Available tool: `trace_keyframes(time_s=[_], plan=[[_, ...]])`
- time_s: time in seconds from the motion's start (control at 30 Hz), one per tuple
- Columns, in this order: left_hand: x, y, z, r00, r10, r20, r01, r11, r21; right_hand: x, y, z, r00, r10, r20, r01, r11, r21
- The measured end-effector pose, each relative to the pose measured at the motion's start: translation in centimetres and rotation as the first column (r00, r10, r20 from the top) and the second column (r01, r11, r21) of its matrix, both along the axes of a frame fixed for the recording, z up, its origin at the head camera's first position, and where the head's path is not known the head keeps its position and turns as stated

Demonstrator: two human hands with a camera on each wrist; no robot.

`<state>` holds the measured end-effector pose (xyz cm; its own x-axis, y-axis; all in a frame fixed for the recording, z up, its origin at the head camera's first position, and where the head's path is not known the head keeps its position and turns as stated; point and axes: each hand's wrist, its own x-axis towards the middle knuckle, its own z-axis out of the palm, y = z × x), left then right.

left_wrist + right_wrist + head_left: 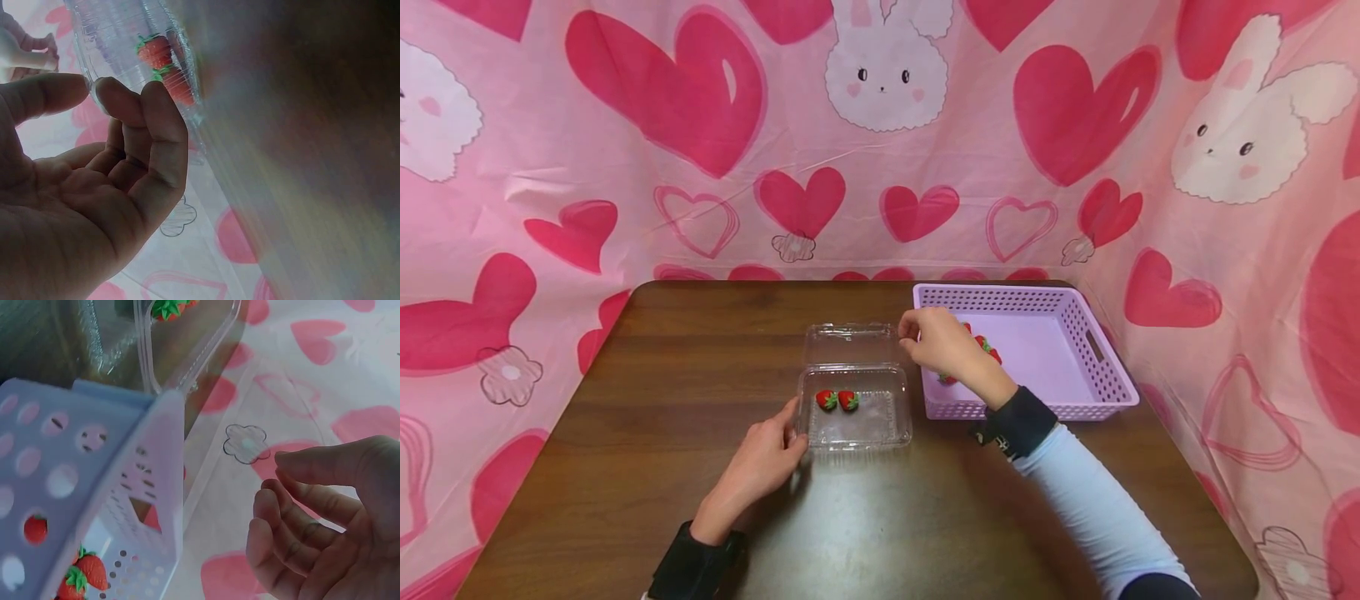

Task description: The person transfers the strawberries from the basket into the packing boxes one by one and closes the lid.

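A clear plastic clamshell box (pixel 876 419) lies with its lid (pixel 850 348) folded back. Two strawberries with green leaves, a left one (pixel 826 400) and a right one (pixel 849 401), sit side by side in its base. At the box's left side, my left hand (pixel 758 460) pinches the rim between thumb and fingers, as the left wrist view confirms. My right hand (pixel 942 342) hovers over the left edge of a lilac basket (pixel 1037 354), its fingers loosely bent and holding nothing. Several strawberries (pixel 92 572) rest in that basket, partly hidden by my right hand and wrist in the head view.
The basket has perforated walls and a handle slot (pixel 1095 346), and stands on the right of the dark wooden table (pixel 715 342), just beside the box. A pink cloth (pixel 880 167) with hearts and rabbits hangs behind and around the table.
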<state>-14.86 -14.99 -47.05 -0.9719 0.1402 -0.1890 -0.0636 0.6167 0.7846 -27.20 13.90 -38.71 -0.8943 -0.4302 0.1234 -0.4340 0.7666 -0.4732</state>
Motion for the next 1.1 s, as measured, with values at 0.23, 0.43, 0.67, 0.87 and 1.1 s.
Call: trace_keyframes(time_s=[0.23,0.43,0.67,0.87,1.1], plan=[[-0.1,-0.1,-0.2,1.0,-0.006,-0.006,0.006,1.0,0.003,-0.6,1.4,0.7,1.0,-0.021,0.024,0.019,0.997,0.072],[-0.1,-0.2,-0.3,1.0,-0.011,-0.009,0.011,1.0,0.008,-1.7,2.9,1.0,0.998,-0.036,0.057,0.027,0.99,0.141],[-0.1,-0.2,-0.2,1.0,-0.011,-0.005,0.011,1.0,0.002,-2.5,4.2,0.7,0.993,-0.047,0.104,0.034,0.991,0.13],[-0.1,-0.1,-0.2,1.0,-0.008,-0.001,0.008,1.0,0.004,-3.0,4.8,0.3,0.988,-0.062,0.144,0.037,0.985,0.166],[-0.1,-0.1,-0.3,0.999,-0.015,-0.028,0.015,1.0,-0.009,-3.6,5.6,-0.1,0.976,-0.093,0.195,0.053,0.978,0.201]])
